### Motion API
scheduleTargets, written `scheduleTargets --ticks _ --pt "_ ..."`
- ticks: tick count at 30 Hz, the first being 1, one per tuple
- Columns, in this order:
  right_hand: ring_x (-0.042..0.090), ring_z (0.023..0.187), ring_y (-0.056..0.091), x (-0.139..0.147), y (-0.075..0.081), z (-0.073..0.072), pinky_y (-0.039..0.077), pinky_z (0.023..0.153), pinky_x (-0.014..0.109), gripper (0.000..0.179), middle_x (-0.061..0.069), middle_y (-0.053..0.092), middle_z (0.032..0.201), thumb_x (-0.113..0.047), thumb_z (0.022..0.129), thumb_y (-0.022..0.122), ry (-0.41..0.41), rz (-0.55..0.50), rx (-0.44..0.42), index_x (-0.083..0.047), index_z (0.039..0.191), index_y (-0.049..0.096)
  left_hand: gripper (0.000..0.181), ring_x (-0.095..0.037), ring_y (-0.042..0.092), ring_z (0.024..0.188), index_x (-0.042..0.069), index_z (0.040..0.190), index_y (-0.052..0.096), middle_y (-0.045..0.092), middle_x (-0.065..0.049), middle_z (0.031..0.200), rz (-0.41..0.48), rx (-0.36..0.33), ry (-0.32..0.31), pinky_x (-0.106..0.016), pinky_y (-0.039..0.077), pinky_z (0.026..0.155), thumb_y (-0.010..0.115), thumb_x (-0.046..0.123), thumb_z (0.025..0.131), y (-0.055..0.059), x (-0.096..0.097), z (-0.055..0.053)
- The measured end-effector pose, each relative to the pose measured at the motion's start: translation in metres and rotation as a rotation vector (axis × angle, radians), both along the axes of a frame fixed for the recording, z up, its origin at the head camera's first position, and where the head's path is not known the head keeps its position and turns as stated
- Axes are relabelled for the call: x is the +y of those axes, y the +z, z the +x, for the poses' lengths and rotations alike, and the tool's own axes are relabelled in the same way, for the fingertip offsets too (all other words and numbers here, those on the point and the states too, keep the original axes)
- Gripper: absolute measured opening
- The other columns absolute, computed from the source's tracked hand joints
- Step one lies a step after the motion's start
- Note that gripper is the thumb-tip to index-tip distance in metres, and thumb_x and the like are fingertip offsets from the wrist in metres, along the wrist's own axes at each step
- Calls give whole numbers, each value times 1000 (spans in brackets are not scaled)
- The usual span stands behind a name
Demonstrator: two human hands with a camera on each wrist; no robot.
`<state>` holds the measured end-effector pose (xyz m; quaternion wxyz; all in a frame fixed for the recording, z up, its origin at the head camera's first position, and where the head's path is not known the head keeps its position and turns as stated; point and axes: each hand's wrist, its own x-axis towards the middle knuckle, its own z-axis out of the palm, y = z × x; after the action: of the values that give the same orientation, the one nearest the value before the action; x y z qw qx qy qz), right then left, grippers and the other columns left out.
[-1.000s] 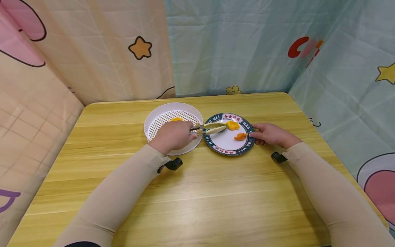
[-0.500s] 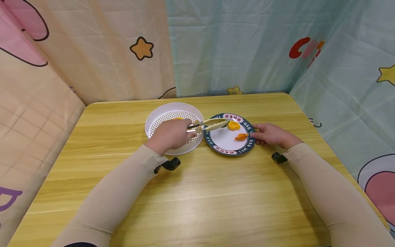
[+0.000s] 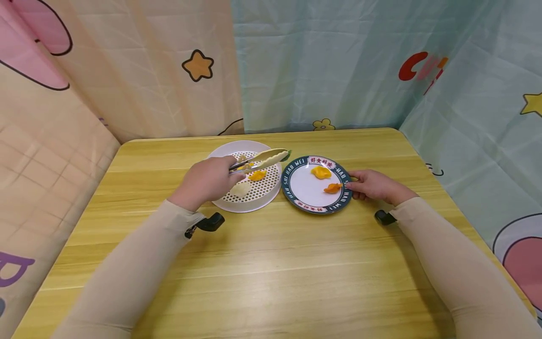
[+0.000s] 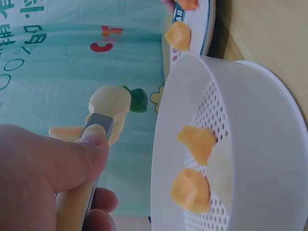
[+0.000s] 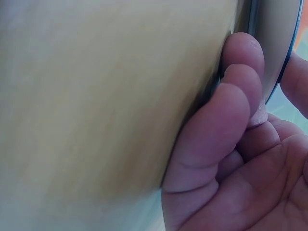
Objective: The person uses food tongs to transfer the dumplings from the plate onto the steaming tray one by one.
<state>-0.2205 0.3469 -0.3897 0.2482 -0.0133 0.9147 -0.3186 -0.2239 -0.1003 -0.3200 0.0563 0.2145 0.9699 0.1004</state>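
My left hand point(image 3: 207, 181) grips a pair of tongs point(image 3: 264, 159) with pale, scalloped tips, raised over the white perforated steamer basket point(image 3: 254, 206). A dark green dumpling-shaped piece point(image 4: 138, 99) sticks out from between the tong tips, mostly hidden by them. Inside the basket lie yellow dumpling-shaped pieces point(image 3: 257, 175) and a whitish one point(image 3: 240, 189). My right hand point(image 3: 372, 184) pinches the right rim of a round plate point(image 3: 302, 190), thumb on top and fingers underneath. On that plate sit a yellow dumpling-shaped piece point(image 3: 321, 172) and an orange one point(image 3: 333, 188).
Basket and plate stand side by side, almost touching, toward the far side of a wooden table point(image 3: 271, 263). Printed curtains point(image 3: 322, 66) hang behind the table and along both sides.
The tongs have risen off the plate with the green dumpling-shaped piece and moved left over the basket, uncovering more of its contents. The right hand stays at the plate's rim.
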Motion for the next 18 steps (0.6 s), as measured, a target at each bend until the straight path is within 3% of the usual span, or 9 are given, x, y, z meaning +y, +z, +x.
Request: scheduleTargets --ticks 3,8,18 --pt "22 75 58 0 -1 0 51 68 30 65 6 67 86 -32 110 58 -2 -3 -2 -3 163 33 34 -25 58 77 13 107 61 61 -5 83 -6 -8 15 -41 45 67 59 46 106 -2 -11 -1" --pt "21 73 57 0 -2 0 50 67 30 66 5 67 84 -30 109 59 3 -17 0 -1 162 33 41 -28 63 87 10 123 63 69 -9 99 -24 -28 54 -44 49 73 60 46 105 -7 -25 -4" --pt "19 71 56 -1 -3 0 49 65 29 65 3 66 82 -28 110 58 -11 -34 -3 -1 163 32 51 -30 63 91 7 134 61 71 -13 110 -58 -61 97 -45 50 74 60 48 105 -16 -35 -8"
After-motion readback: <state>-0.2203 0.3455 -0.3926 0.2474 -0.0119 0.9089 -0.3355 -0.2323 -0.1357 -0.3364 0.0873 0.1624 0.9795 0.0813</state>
